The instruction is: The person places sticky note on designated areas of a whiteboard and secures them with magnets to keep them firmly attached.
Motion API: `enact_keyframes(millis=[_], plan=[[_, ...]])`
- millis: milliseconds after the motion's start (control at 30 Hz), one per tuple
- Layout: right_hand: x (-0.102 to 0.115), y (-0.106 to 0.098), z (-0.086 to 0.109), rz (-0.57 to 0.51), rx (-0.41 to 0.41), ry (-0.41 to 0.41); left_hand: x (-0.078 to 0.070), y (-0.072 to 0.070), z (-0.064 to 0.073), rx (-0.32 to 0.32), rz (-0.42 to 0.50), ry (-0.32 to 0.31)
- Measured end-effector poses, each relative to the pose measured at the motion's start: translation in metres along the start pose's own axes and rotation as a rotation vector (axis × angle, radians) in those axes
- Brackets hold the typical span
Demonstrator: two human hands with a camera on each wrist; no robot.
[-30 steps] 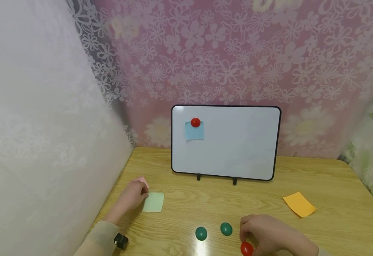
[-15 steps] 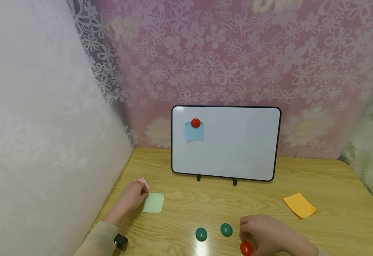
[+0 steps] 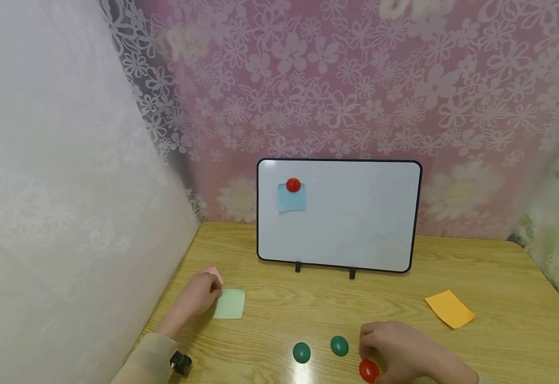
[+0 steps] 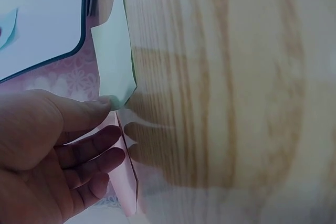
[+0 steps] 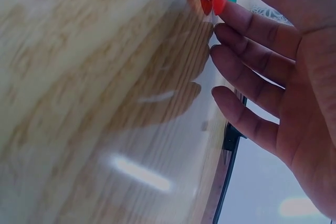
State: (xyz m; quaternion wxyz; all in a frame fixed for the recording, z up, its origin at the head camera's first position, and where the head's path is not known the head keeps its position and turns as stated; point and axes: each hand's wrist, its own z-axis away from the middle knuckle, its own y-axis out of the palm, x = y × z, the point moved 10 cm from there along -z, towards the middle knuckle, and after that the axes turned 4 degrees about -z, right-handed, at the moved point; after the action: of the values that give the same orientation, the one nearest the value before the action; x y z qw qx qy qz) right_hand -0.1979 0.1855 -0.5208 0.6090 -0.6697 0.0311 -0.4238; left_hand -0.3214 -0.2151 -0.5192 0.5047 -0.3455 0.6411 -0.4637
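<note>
My left hand [image 3: 197,295] pinches the near-left corner of a pale green sticky note [image 3: 231,304]; its thumb lies on the note [image 4: 115,59] in the left wrist view. A pink sticky note [image 3: 214,273] is partly hidden behind that hand. At the lower right of the head view, my right hand [image 3: 399,344] holds a round red magnet [image 3: 369,370] between thumb and index finger. The right wrist view shows the magnet [image 5: 219,1] on edge at the tabletop, its other fingers spread loosely. Two green magnets [image 3: 301,352] lie left of this hand.
A whiteboard [image 3: 356,213] stands on small black feet at the back of the wooden table [image 3: 269,330]. On its upper left, a red magnet [image 3: 293,185] holds a blue sticky note [image 3: 291,200]. An orange sticky note [image 3: 450,309] lies at the right. A white wall covering borders the left.
The red magnet in my right fingers has shifted slightly away from me. My left hand stays at the green note, which has barely moved.
</note>
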Motion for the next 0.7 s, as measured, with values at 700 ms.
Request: enact_keyframes(millis=[700], plan=[[-0.015, -0.023, 0.01, -0.063, -0.065, 0.091, 0.0, -0.011, -0.004, -0.002, 0.203, -0.032]])
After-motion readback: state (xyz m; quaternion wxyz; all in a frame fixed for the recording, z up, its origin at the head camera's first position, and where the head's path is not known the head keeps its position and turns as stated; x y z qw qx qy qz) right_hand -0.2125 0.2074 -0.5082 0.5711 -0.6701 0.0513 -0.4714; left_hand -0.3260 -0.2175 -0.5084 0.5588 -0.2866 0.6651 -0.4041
